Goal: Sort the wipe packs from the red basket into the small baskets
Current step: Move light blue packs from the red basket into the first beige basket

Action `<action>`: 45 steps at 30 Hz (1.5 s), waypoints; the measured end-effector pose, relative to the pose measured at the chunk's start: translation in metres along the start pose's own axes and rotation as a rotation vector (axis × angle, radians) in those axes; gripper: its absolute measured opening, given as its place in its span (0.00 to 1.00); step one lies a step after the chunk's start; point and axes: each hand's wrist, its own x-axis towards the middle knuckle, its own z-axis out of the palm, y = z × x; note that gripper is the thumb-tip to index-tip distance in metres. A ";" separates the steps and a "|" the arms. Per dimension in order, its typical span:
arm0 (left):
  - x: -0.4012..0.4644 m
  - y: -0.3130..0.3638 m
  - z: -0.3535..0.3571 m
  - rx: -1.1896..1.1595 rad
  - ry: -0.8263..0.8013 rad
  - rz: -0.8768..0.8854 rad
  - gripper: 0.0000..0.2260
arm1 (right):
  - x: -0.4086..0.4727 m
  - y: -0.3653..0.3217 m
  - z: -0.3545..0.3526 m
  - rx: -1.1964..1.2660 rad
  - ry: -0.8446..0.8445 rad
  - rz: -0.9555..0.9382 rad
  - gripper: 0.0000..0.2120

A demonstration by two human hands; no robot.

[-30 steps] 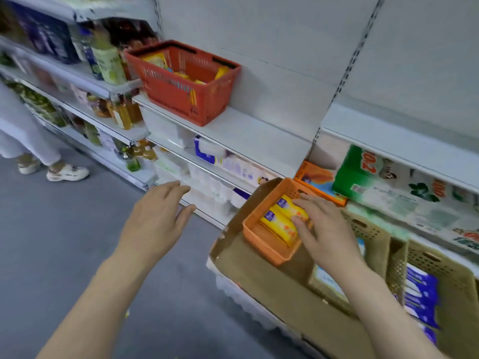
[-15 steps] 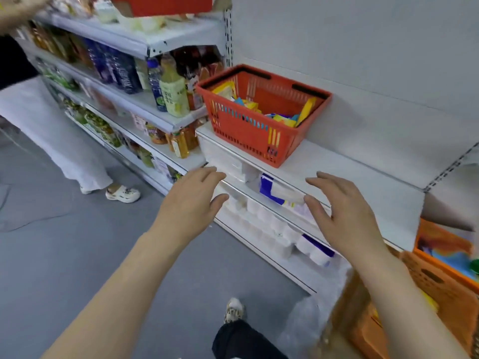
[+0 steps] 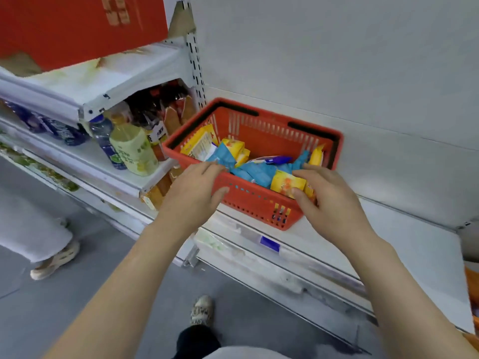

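Observation:
The red basket point(image 3: 259, 203) stands on a white shelf point(image 3: 404, 237) and holds several yellow and blue wipe packs. My left hand point(image 3: 193, 195) straddles its front rim, fingers over the edge beside a blue pack point(image 3: 223, 156), thumb against the outer wall. At the basket's front right corner my right hand point(image 3: 334, 200) pinches a yellow pack point(image 3: 285, 183) between thumb and fingers. More blue packs point(image 3: 259, 172) lie in the middle. Only an orange sliver of a small basket point(image 3: 472, 283) shows at the right edge.
Drink bottles point(image 3: 129, 149) crowd the shelf left of the basket, under a shelf with a red box point(image 3: 77, 27). Another person's trouser leg and shoe point(image 3: 54, 260) stand on the grey floor at left. My own shoe point(image 3: 202, 309) is below.
I have turned from the small baskets up to the red basket. Both hands, empty and apart before, have reached it; the right one has taken hold of a yellow pack.

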 end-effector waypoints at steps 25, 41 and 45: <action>0.250 -0.100 0.093 -0.557 -0.630 0.142 0.29 | 0.198 0.025 0.116 0.896 -0.189 0.812 0.16; 0.249 -0.071 0.092 -1.115 -0.457 -0.034 0.07 | 0.191 0.009 0.105 1.744 -0.536 0.749 0.24; 0.246 -0.070 0.086 -1.064 -0.504 -0.030 0.05 | 0.189 0.012 0.104 1.717 -0.513 0.895 0.20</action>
